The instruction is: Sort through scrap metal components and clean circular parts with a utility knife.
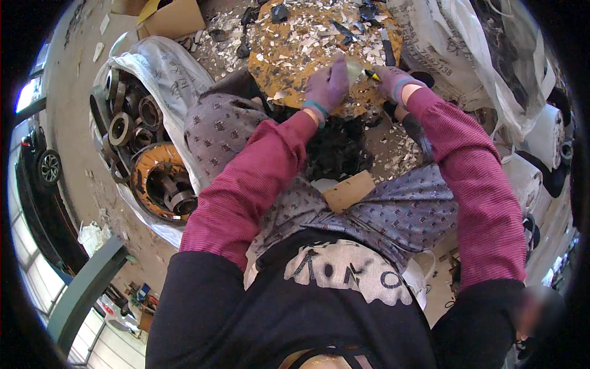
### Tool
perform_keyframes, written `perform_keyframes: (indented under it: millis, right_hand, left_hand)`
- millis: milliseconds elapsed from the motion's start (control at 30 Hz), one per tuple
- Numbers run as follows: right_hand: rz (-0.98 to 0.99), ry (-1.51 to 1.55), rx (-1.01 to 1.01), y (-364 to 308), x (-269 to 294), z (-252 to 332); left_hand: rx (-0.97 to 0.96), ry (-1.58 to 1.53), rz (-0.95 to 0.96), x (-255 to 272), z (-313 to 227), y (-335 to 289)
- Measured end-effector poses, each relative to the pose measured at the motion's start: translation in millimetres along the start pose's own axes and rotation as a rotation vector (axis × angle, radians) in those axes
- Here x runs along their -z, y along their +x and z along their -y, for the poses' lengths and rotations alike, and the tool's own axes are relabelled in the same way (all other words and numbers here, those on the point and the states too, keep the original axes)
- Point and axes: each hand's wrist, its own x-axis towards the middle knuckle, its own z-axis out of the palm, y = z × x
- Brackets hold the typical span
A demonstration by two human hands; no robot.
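Observation:
My left hand (327,88), in a purple glove, is closed on a small translucent pale piece (354,69). My right hand (393,82), gloved the same way, grips a small yellow-and-black tool (372,74) that looks like a utility knife; its tip points left toward the piece. Both hands are over the near part of a worn, orange-brown round board (289,80) strewn with white chips and black scraps. A dark strip-shaped tool (388,49) lies on the board beyond my right hand. Between my legs sits a heap of black scraps (338,147).
At the left, a white woven sack (163,71) holds several dark metal rings (120,128) and an orange-rimmed round part (141,178). Another white sack (439,46) stands at the right. A cardboard box (175,21) is at the far left. A tan flat piece (349,192) rests on my lap.

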Motion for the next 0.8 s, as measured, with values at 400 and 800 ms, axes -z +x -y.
perform_keyframes:
  millis: [400, 800]
  right_hand:
    - [-0.221, -0.081, -0.074, -59, 26, 56]
    - [-0.042, -0.043, -0.218, -35, 34, 49]
  left_hand:
    - [0.265, 0.014, 0.037, 21, 10, 6]
    - [0.144, -0.085, -0.042, 1, 14, 14]
